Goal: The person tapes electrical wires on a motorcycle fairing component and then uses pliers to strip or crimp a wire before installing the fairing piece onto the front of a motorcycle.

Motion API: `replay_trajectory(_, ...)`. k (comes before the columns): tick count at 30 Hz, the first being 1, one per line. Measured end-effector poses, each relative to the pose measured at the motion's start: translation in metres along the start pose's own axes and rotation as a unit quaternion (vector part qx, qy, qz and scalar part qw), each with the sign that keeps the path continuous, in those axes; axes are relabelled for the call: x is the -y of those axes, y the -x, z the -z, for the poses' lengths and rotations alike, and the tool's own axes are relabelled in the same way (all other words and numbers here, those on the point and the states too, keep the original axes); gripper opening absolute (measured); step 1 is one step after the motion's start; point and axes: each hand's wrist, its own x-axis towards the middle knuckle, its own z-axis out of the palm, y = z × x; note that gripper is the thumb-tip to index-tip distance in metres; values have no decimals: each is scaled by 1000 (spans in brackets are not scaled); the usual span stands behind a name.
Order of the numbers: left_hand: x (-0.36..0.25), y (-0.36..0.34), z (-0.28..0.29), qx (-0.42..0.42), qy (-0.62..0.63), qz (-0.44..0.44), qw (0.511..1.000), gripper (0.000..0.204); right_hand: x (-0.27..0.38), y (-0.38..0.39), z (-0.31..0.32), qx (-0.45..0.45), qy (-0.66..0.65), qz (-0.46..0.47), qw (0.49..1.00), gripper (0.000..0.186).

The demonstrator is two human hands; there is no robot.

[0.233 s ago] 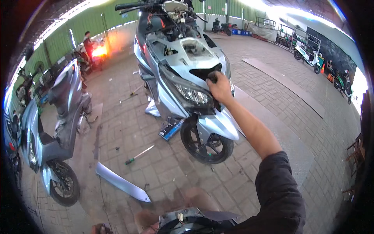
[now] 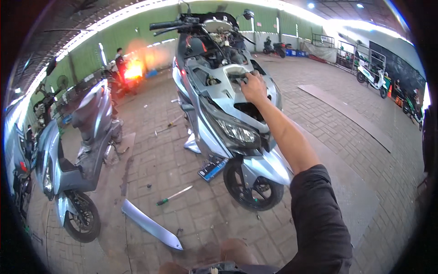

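Note:
My right hand reaches to the silver-and-black scooter in front of me, fingers curled at the upper opening of its front panel; what they hold there is hidden. Below lie the headlight and front wheel; exposed wiring and frame show higher up. A dark part with a pale connector is at the bottom edge by my legs. My left hand is not in view.
A second scooter stands left. A long silver panel, screwdriver and blue-edged board lie on the paving. A person stands by a bright orange glow at back left. A metal sheet and white scooter are right.
My right hand has moved up from the lower opening above the headlight to the upper recess of the front panel. The view has shifted, so the surroundings sit lower and farther right.

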Motion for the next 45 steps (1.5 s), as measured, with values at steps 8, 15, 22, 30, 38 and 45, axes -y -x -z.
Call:
replay_trajectory(8, -56, 44, 17, -65, 123, 95, 986, 19, 14, -48, -28, 95, 129, -177, 971, 43)
replay_trajectory(15, -96, -3, -30, -64, 212, -8, 975, 15, 124, 82, 28, 113, -350, 61, 928, 27)
replay_trajectory(22, -248, -56, -67, 35, 403, -263, 876, 25, 198, 260, 125, 241, -442, 220, 836, 32)
replay_trajectory(30, -246, -63, -58, 223, 511, -255, 790, 25, 215, 287, 164, 266, -379, 306, 832, 32)
replay_trajectory(38, -224, -68, -55, 222, 485, -282, 798, 22, 222, 294, 169, 329, -384, 291, 812, 33)
replay_trajectory(45, -215, -71, -47, 242, 504, -249, 791, 22, 233, 299, 162, 318, -409, 287, 806, 31)
